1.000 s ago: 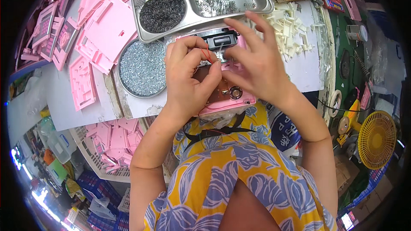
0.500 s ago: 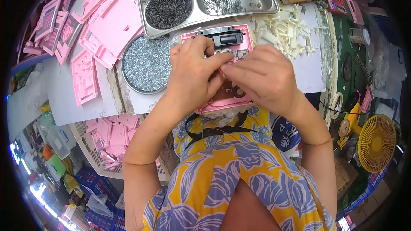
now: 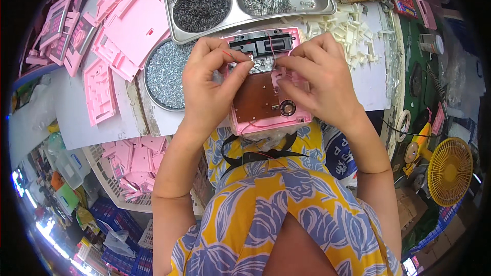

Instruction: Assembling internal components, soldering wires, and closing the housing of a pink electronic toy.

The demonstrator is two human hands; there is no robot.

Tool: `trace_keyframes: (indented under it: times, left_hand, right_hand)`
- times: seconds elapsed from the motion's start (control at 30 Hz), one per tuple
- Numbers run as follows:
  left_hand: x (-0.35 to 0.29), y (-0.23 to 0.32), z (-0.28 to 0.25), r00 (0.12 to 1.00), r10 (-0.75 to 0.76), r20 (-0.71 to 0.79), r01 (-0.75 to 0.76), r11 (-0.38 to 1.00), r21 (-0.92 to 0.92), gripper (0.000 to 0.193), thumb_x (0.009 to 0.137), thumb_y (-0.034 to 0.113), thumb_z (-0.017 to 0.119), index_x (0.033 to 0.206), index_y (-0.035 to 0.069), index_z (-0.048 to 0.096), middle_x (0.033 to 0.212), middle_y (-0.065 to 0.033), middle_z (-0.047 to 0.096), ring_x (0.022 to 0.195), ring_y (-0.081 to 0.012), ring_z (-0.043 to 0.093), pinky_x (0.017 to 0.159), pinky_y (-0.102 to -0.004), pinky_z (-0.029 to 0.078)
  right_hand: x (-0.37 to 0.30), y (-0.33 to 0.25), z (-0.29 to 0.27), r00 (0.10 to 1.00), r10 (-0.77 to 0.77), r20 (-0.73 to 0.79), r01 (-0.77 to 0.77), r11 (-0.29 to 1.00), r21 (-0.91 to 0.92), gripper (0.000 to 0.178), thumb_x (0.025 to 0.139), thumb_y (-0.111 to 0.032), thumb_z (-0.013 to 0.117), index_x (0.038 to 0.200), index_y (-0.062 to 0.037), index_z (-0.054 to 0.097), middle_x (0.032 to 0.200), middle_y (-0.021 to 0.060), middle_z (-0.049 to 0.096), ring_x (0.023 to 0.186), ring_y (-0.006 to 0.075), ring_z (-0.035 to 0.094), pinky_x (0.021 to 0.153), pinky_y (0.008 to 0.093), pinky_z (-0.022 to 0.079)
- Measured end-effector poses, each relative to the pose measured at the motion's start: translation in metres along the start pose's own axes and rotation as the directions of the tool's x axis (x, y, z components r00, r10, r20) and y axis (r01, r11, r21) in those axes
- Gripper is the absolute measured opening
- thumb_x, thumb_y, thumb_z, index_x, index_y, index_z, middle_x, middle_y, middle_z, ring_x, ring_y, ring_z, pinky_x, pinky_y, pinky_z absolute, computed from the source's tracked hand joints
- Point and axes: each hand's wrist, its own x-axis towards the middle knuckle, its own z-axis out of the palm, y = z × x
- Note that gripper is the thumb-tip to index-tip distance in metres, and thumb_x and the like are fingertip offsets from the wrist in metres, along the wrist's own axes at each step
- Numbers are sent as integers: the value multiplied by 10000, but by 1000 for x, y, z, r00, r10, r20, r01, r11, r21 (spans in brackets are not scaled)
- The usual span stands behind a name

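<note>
A pink plastic housing [image 3: 244, 129] lies in front of me, with a brown circuit board [image 3: 255, 97] and a small round black-rimmed part [image 3: 287, 107] in it. Across its far end sits a black plastic piece [image 3: 266, 45]. My left hand [image 3: 212, 79] pinches a thin red wire [image 3: 227, 54] over the housing's left side, thumb against index finger. On the other side, my right hand [image 3: 322, 76] has its index fingertip at another thin wire [image 3: 271, 43], near the metal parts [image 3: 263, 65]. Its thumb is apart from that finger, lower over the housing.
A metal tray [image 3: 232, 7] of springs stands at the far side. To the left are a round dish [image 3: 166, 76] of small metal pieces, pink panels [image 3: 135, 28] and a white basket [image 3: 107, 179]. White plastic parts [image 3: 353, 36] and a yellow fan [image 3: 450, 173] are on the right.
My hands have moved apart, the left one to the left and the right slightly right. The brown board now shows between them. A red wire sticks up from my left fingers.
</note>
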Motion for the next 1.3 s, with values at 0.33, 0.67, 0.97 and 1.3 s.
trace_keyframes:
  times: [0.33, 0.67, 0.97, 1.3]
  left_hand:
    - [-30, 7, 3, 974, 168, -155, -46, 807, 589, 413, 779, 22, 771, 1171, 37, 644, 1085, -117, 581, 1062, -284, 536, 875, -381, 423]
    - [-2, 42, 25, 881, -288, 376, 396, 883, -253, 218, 991, 13, 612, 1205, -12, 639, 984, -48, 690, 725, -56, 625, 619, -222, 522]
    - [-6, 30, 42, 985, -69, 159, 88, 990, -114, 47, 916, -19, 684, 961, -21, 699, 831, -41, 653, 683, -83, 551, 614, -224, 437]
    - [8, 55, 37, 963, 123, 239, -146, 986, 83, 61, 869, 17, 732, 906, 6, 686, 791, -94, 649, 637, -189, 603, 592, -300, 467]
  right_hand:
    - [5, 0, 19, 990, -3, -142, 3, 1000, -3, 131, 765, -180, 801, 857, -108, 743, 781, 4, 640, 851, 221, 577, 863, 395, 399]
    - [-3, 9, 1, 967, 77, -242, -3, 956, 293, 122, 748, -99, 833, 848, -84, 765, 775, 17, 687, 768, 218, 591, 744, 344, 446]
    - [-116, 82, -87, 586, 575, -572, -397, 818, 415, 28, 870, 9, 737, 886, -14, 738, 833, 25, 689, 763, 90, 589, 714, 246, 480]
    - [-231, 211, -199, -182, 737, -651, -318, 582, 748, 267, 830, -158, 873, 980, -20, 699, 801, 36, 666, 531, 135, 547, 472, 279, 452]
